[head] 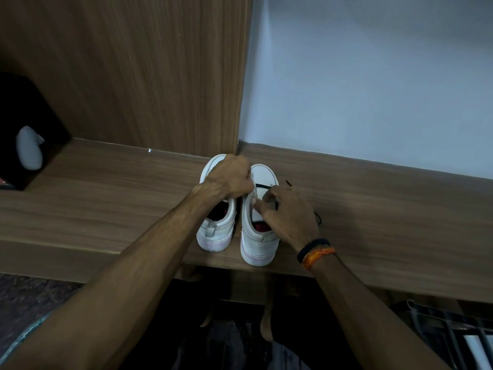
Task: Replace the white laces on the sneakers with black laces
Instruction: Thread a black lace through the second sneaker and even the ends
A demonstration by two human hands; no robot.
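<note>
Shelf (106,198): wood-grain laminate, matt, smooth. Upright panel (133,76) at the shelf's back edge: same brown wood grain, matt. Wall (373,76): painted, pale, matt. Two sneakers (257,236): white, leather-like uppers, smooth, dull sheen, scuffed; red cloth lining. Lace (262,186): black cord. Wristbands (316,252): black and orange thread.

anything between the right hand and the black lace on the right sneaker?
Nothing visible. The right hand is already on the right sneaker, fingers at the black lace across its front. The left hand lies beside it, over the left sneaker.
</note>
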